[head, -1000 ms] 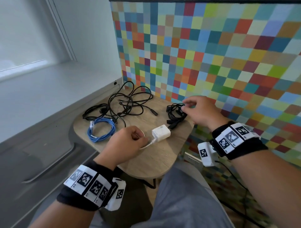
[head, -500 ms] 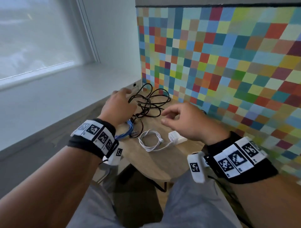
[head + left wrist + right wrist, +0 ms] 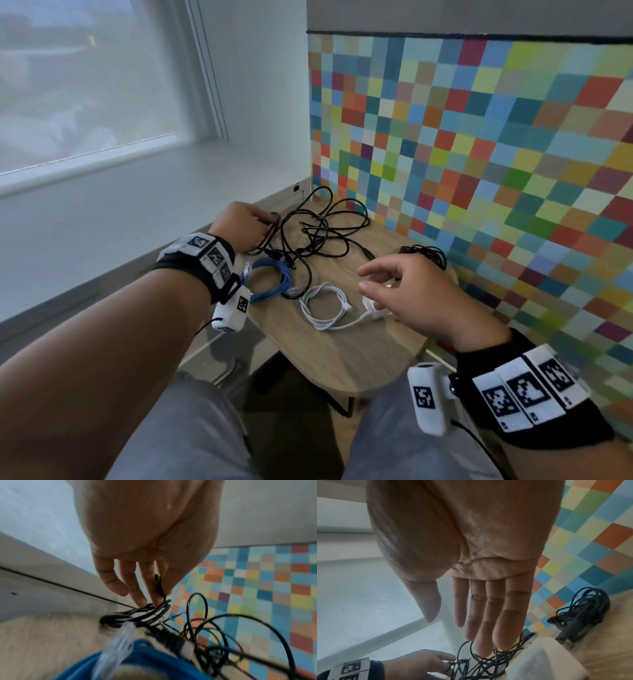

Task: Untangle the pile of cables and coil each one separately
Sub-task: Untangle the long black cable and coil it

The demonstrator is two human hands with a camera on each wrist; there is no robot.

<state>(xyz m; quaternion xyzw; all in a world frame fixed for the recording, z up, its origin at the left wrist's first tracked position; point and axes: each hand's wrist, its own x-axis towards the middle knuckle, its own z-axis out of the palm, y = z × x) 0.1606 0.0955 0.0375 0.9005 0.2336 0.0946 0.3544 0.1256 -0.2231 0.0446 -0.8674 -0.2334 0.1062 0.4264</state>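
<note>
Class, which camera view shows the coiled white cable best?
The head view: the white cable lies coiled in full on the table. The left wrist view misses it; the right wrist view shows only a blurred white block.

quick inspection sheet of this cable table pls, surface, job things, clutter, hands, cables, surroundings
surface: small wooden table, rounded near edge.
job's things: tangled black cables at the back; blue ethernet cable coiled; white charger cable coiled; black cable bundle at the right.
clutter: nothing seen.
grippers: left hand pinches a black cable end in the tangle; right hand hovers with straight fingers, holding nothing.
cables: only the black tangle looks uncoiled.
surroundings: checkered wall behind; window sill to the left.
</note>
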